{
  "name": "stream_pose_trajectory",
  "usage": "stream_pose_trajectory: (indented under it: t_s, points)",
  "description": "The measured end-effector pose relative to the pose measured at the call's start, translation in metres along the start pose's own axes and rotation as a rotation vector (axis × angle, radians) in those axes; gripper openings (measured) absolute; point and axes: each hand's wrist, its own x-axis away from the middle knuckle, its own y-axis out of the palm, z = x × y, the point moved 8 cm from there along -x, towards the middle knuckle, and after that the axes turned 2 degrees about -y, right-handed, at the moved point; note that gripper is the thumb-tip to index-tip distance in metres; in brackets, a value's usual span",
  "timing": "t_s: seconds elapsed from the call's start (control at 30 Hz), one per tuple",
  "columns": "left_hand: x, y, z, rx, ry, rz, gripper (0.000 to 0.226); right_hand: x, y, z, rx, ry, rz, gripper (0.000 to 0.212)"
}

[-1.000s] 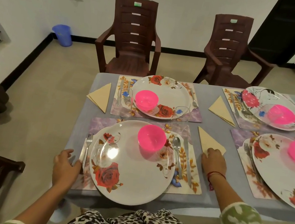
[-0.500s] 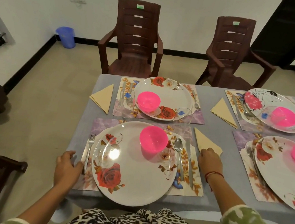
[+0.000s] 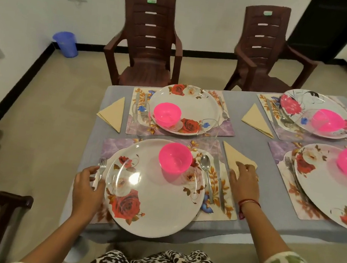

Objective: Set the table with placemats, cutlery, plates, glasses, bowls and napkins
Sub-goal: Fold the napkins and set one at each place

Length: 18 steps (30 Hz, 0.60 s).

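near place setting: one hand at each side

the person stands at the near edge of the grey-clothed table [image 3: 262, 141]. the left hand [image 3: 88, 186] is at the left rim of the near plate [image 3: 157, 209], thumb and fingers curled narrowly round the handle of the fork [image 3: 102, 164], which lies on the near placemat [image 3: 219, 213] just beside the plate. the right hand [image 3: 244, 182] rests on the near end of the folded napkin [image 3: 235, 154], fingers fairly straight and a little spread; the napkin lies on the cloth just right of the placemat.

on the plate stand a pink bowl [image 3: 174, 158] toward the far side and a clear glass [image 3: 126, 178] at the left. a spoon [image 3: 206, 166] and a knife [image 3: 219, 182] lie side by side on the placemat between plate and napkin.

three further settings with plates and pink bowls occupy the rest of the table. two brown chairs [image 3: 152, 39] stand beyond it; a blue bin [image 3: 65, 43] is by the wall.
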Motion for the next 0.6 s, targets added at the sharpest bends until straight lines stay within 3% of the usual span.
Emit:
stream_pose_trajectory:
  t_s: [0.2, 0.37, 0.6]
  points:
    - [-0.006, 0.03, 0.061, -0.092, 0.186, -0.043, 0.044, 0.051, -0.045, 0.002, -0.147, 0.048, 0.147, 0.039]
    - [0.005, 0.086, 0.116, -0.008, 0.33, -0.244, 0.056, 0.085, -0.087, 0.029, -0.124, 0.115, 0.178, 0.043]
    - [0.058, 0.181, 0.186, 0.008, 0.467, -0.467, 0.054, 0.127, -0.14, 0.128, -0.196, 0.311, 0.309, 0.043]
